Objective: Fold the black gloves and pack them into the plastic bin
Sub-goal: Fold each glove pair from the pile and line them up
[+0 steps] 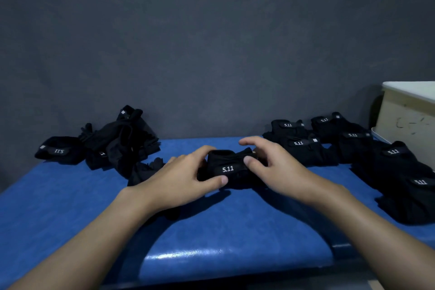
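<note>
A folded black glove (229, 168) with a white "5.11" label lies in the middle of the blue table (211, 231). My left hand (186, 176) grips its left side, thumb on the front edge and fingers curled over the top. My right hand (270, 165) holds its right side, thumb pressing beside the label and fingers arched above. A loose heap of unfolded black gloves (120, 141) sits at the back left. Several folded gloves (303, 146) lie in rows at the right. A pale plastic bin (409, 115) stands at the far right edge.
A single folded glove (58, 149) lies at the far left of the table. A dark grey wall (211, 42) rises directly behind the table. More folded gloves (409, 186) crowd the right edge in front of the bin.
</note>
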Available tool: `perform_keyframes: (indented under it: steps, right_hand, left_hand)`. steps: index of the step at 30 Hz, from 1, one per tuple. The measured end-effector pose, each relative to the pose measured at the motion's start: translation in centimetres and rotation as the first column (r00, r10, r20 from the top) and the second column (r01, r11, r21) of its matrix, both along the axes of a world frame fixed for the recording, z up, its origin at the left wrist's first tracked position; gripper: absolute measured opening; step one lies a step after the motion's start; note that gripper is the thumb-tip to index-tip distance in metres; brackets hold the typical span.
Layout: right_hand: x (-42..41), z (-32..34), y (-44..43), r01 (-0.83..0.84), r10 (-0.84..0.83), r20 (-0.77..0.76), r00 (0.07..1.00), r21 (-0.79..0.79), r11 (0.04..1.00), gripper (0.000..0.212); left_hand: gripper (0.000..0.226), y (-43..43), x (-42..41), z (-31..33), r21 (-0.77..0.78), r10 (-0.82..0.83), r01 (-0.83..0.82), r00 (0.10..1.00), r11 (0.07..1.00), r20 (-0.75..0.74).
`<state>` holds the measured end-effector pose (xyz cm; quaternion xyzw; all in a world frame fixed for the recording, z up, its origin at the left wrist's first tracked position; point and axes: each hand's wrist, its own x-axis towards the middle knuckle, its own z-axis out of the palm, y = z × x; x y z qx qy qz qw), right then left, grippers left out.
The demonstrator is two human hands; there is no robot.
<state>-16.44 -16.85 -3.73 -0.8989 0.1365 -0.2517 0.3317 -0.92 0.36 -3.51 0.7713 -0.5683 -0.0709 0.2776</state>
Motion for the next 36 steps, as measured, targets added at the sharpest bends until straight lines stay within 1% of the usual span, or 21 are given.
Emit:
perform_keyframes:
  steps: [3, 5, 7, 9, 12, 17, 20, 22, 24, 26, 28, 30, 32, 33, 36]
  right_hand:
    - [0.3, 0.0, 0.0, -0.002, 0.001, 0.022, 1.000, 0.061, 0.998, 0.035]
    - [0.3, 0.2, 0.0, -0.021, 0.016, 0.042, 0.999, 0.130, 0.991, 0.039]
    - [0.1, 0.5, 0.0, -0.042, 0.038, 0.025, 0.999, 0.180, 0.983, 0.046]
    - [0.3, 0.2, -0.2, -0.022, 0.021, 0.007, 1.000, 0.187, 0.982, 0.046]
    - [1.0, -0.6, -0.6, 0.046, -0.044, -0.019, 0.999, 0.183, 0.982, 0.043]
    - [2.0, -1.2, -0.5, 0.142, -0.143, -0.004, 0.990, 0.151, 0.978, 0.037]
    - [2.6, -1.4, -0.4, 0.215, -0.217, 0.004, 0.976, 0.120, 0.969, 0.037]
    - [2.8, -1.4, -0.2, 0.251, -0.252, -0.005, 0.968, 0.111, 0.962, 0.040]
    - [2.7, -1.2, 0.0, 0.264, -0.264, -0.021, 0.964, 0.108, 0.958, 0.043]
    - [2.2, -0.8, 0.4, 0.248, -0.247, -0.029, 0.969, 0.108, 0.963, 0.042]
    - [1.5, -0.4, 0.7, 0.183, -0.180, -0.046, 0.983, 0.091, 0.979, 0.047]
    - [0.7, -0.1, 0.8, 0.095, -0.088, -0.101, 0.991, 0.064, 0.993, 0.062]
    - [0.0, -0.2, 0.6, 0.050, -0.046, -0.152, 0.987, 0.022, 0.999, 0.077]
    - [-0.4, -0.3, 0.5, 0.045, -0.045, -0.164, 0.986, 0.001, 0.999, 0.079]
    - [-1.9, -0.4, -0.1, 0.037, -0.049, -0.182, 0.982, -0.067, 0.997, 0.077]
  left_hand:
    - [0.044, -0.4, 0.3, -0.4, -0.040, 0.051, -0.054, 0.997, 0.998, -0.057]
    - [0.036, -0.7, 0.2, -0.6, -0.084, 0.077, -0.088, 0.989, 0.993, -0.127]
    - [0.029, -1.0, 0.2, -0.6, -0.125, 0.096, -0.119, 0.979, 0.985, -0.179]
    - [0.028, -1.3, 0.3, -0.7, -0.143, 0.125, -0.154, 0.973, 0.978, -0.192]
    - [0.034, -1.8, 0.4, -1.1, -0.154, 0.172, -0.205, 0.964, 0.967, -0.201]
    - [0.041, -2.5, 0.8, -1.3, -0.195, 0.236, -0.269, 0.955, 0.943, -0.179]
    - [0.044, -2.4, 0.8, -1.3, -0.184, 0.217, -0.241, 0.966, 0.953, -0.140]
    - [0.039, -2.1, 0.7, -1.3, -0.169, 0.179, -0.194, 0.979, 0.966, -0.097]
    - [0.030, -1.8, 0.7, -1.0, -0.123, 0.165, -0.168, 0.986, 0.978, -0.030]
    - [0.025, -1.6, 0.8, -0.8, -0.093, 0.162, -0.161, 0.987, 0.982, 0.000]
    - [0.024, -1.6, 0.7, -0.8, -0.086, 0.169, -0.164, 0.985, 0.983, 0.047]
    - [0.024, -1.5, 0.5, -0.6, -0.087, 0.179, -0.172, 0.981, 0.981, 0.080]
    - [0.025, -1.4, 0.1, -0.3, -0.074, 0.173, -0.166, 0.980, 0.983, 0.096]
    - [0.027, -1.3, -0.1, -0.1, -0.059, 0.155, -0.150, 0.983, 0.987, 0.103]
    - [0.035, -1.1, -1.2, 0.4, -0.014, 0.073, -0.072, 0.991, 0.997, 0.113]
